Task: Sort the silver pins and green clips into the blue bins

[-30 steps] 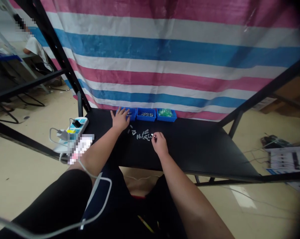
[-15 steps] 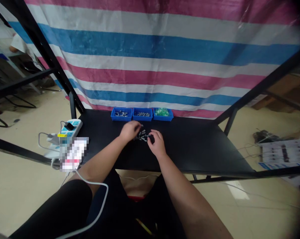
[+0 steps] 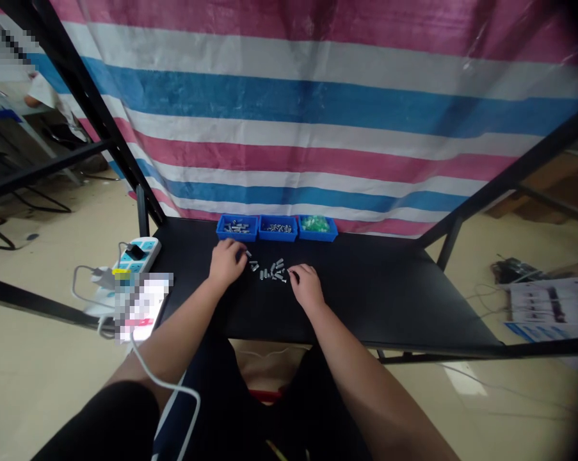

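Note:
Several small silvery metal cylinders (image 3: 272, 271) lie scattered on the black tabletop (image 3: 365, 288) between my hands. My left hand (image 3: 228, 261) is left of them, its fingers curled and closed on a small metal cylinder (image 3: 248, 253) at the fingertips. To the right of the pile, my right hand (image 3: 308, 285) has thumb and forefinger pinched together close to the nearest pieces. What it holds, if anything, is too small to make out.
Along the back edge stand three blue bins: one with metal cylinders (image 3: 237, 235), one with small metal parts (image 3: 278, 236), one with green pieces (image 3: 317, 234). Left are a power strip (image 3: 147, 246), a phone (image 3: 147, 307) and a white cable (image 3: 173, 386). Black frame posts flank the table.
My left hand has moved left, away from the pile, with a cylinder at its fingertips. The pile shows more openly. My right hand stays beside it, and the view has tilted slightly.

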Demonstrator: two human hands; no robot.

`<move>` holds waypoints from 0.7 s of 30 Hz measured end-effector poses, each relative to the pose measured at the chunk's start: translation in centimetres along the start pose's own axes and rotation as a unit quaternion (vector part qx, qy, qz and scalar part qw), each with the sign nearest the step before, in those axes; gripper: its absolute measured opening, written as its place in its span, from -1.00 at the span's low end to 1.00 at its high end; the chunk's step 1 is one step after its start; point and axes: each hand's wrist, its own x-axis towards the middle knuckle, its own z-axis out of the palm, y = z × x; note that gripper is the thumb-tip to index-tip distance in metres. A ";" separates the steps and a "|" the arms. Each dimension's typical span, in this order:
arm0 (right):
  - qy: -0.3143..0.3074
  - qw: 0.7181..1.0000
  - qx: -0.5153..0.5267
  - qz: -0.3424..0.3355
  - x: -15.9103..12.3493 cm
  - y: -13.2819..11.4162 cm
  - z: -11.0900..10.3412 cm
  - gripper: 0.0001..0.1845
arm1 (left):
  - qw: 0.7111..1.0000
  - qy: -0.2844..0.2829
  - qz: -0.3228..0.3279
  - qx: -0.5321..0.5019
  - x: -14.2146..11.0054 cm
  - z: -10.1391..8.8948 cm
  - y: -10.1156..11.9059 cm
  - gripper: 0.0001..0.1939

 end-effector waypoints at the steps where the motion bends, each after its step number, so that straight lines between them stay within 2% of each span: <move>1: -0.013 1.000 0.005 -0.001 0.4 0.2 -0.1 -0.80 | 1.000 -0.012 0.002 -0.007 -1.0 0.3 0.1 -0.80; 3: -0.042 0.999 0.018 -0.003 1.7 0.5 -0.6 -0.83 | 1.000 -0.021 -0.004 -0.023 -2.5 0.8 -0.1 -0.78; 5: -0.040 0.999 0.037 -0.006 3.8 0.2 -1.2 -0.84 | 0.999 -0.023 -0.014 -0.034 -3.2 1.2 -0.5 -0.76; 9: 0.069 0.994 0.084 -0.020 9.3 -1.4 -2.1 -0.78 | 0.998 -0.040 -0.034 -0.035 -3.0 1.4 -0.9 -0.76; 10: 0.079 0.993 0.082 -0.012 10.6 -1.8 -2.0 -0.76 | 0.998 -0.046 -0.036 -0.032 -2.9 1.4 -1.0 -0.77; 12: 0.034 0.998 0.050 0.011 12.1 -2.1 -1.5 -0.80 | 0.997 -0.056 -0.036 -0.030 -2.9 1.5 -1.1 -0.80; 14: -0.019 0.999 -0.002 0.042 12.3 -1.7 -0.8 -0.86 | 0.997 -0.062 -0.032 -0.037 -3.0 1.5 -1.2 -0.83; 17: -0.063 0.993 -0.050 0.084 10.3 -0.4 0.0 -0.90 | 0.996 -0.058 -0.033 -0.055 -3.2 1.4 -1.3 -0.86; 19: -0.114 0.987 -0.050 0.099 8.6 0.7 0.4 -0.91 | 0.996 -0.029 -0.042 -0.067 -2.6 0.9 -1.4 -0.89; 21: -0.142 0.984 -0.037 0.099 7.2 1.6 0.7 -0.87 | 0.996 0.029 -0.054 -0.068 -1.0 0.1 -1.5 -0.89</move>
